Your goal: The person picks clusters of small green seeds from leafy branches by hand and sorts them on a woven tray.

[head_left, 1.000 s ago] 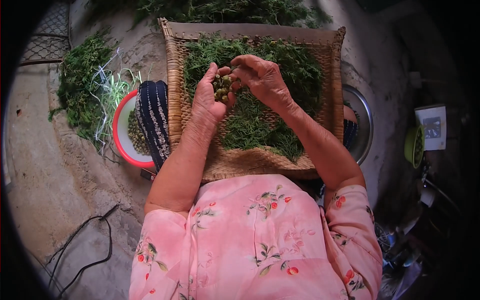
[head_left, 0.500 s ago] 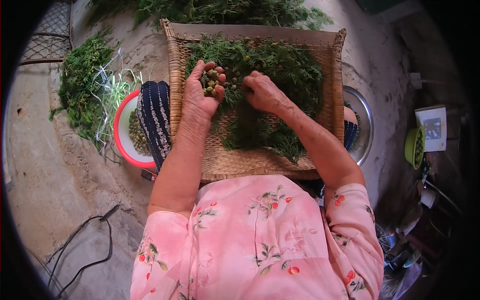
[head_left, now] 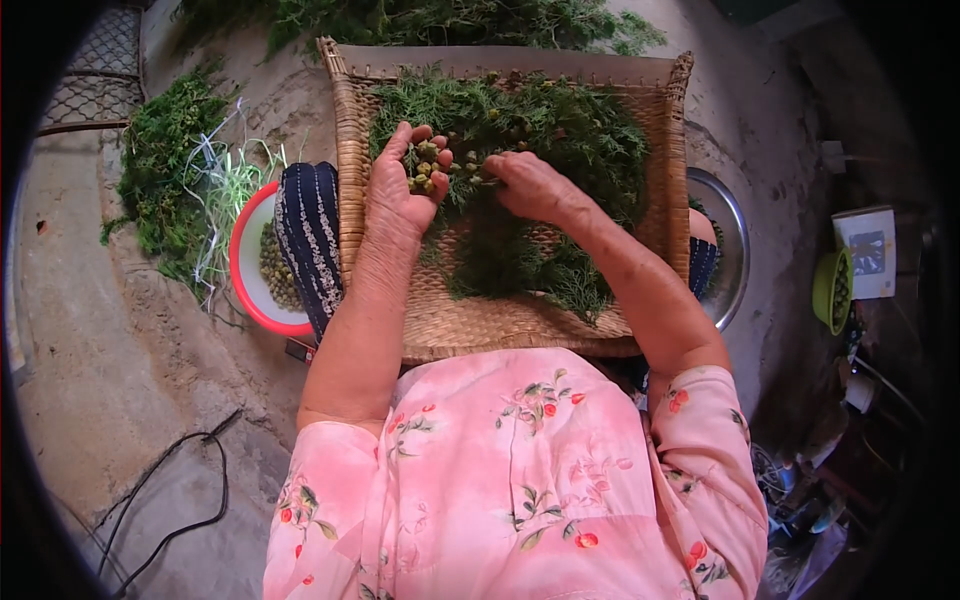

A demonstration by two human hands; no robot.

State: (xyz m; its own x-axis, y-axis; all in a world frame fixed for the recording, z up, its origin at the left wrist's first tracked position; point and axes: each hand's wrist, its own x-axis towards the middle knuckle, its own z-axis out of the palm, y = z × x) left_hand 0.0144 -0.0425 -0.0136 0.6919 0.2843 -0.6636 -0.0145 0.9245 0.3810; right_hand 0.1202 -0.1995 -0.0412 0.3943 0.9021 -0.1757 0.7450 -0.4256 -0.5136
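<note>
My left hand [head_left: 398, 198] is palm up, its fingers curled around several small yellow-green cones [head_left: 425, 165]. To its right, my right hand [head_left: 535, 186] has thumb and fingers pinched together at a cone-bearing sprig; what lies between the fingertips is too small to make out. Both hands are over a woven wicker tray [head_left: 420, 335] resting on my lap. Feathery green evergreen sprigs [head_left: 590, 130] cover much of the tray, with a few more cones [head_left: 470, 165] among them between my hands.
A red-rimmed white basin [head_left: 240, 275] with cones stands left of my knee, a metal basin [head_left: 738, 250] to the right. Evergreen branches [head_left: 165, 150] lie on the floor at left and beyond the tray. A green basket [head_left: 825, 290] sits far right. A black cable [head_left: 220, 480] lies lower left.
My right hand has shifted slightly and turned, its fingertips now extended toward the left hand. My left hand stays cupped around the cones, nearly still.
</note>
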